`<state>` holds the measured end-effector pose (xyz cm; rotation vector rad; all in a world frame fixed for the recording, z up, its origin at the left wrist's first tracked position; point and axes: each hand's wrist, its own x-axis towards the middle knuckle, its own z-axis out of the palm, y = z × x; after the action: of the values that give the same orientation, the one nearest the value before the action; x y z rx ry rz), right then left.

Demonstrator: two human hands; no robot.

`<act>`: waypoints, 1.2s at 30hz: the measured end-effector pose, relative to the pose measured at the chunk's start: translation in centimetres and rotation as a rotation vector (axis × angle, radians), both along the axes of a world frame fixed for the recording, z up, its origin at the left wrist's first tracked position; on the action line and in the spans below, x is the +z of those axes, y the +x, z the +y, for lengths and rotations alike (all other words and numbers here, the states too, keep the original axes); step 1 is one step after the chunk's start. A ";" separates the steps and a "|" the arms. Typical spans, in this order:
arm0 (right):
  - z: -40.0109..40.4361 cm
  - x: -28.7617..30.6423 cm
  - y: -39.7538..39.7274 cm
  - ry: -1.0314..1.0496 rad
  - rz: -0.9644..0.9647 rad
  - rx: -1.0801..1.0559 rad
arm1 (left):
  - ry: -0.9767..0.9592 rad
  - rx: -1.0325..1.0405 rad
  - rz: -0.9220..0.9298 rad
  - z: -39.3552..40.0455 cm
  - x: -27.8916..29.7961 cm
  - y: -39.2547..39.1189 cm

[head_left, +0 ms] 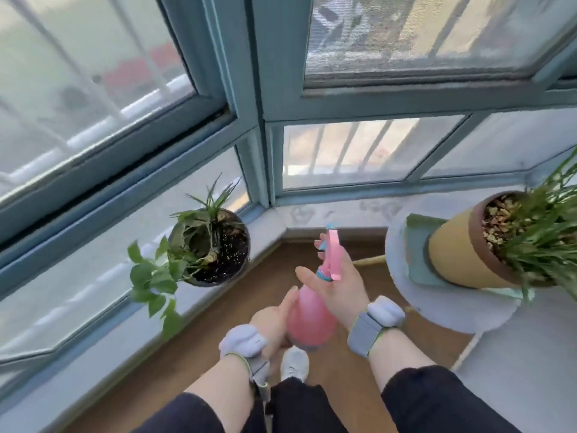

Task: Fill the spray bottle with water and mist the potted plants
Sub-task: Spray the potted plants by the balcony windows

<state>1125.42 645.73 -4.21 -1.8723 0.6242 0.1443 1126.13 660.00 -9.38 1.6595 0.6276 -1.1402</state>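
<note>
1. The right hand (pixel 338 287) curls round the neck of the pink plastic spray bottle (pixel 310 317), fingers at the trigger; the left hand (pixel 274 320) grips its rounded body from the side.
2. Below the hands lies a brown wooden floor (pixel 175 367); teal-framed windows (pixel 249 89) stand ahead.
3. Left of the grip, a black round pot (pixel 218 245) holds soil and trailing green leaves. Right of it, a yellow pot (pixel 459 251) with grassy leaves sits on a round white stool (pixel 443 310).

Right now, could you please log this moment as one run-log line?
phase: aiming | right hand: grips bottle neck | left hand: holds bottle base | nozzle: toward window corner | black pot: sill | yellow pot: stool
</note>
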 end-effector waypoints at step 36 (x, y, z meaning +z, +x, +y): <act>23.8 -16.6 9.5 -0.205 0.443 0.494 | 0.102 0.372 0.050 20.2 -15.6 -2.4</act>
<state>1134.93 669.51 -20.78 -2.1844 0.4682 0.8628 1123.74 680.17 -25.02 1.5203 0.9939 -0.8933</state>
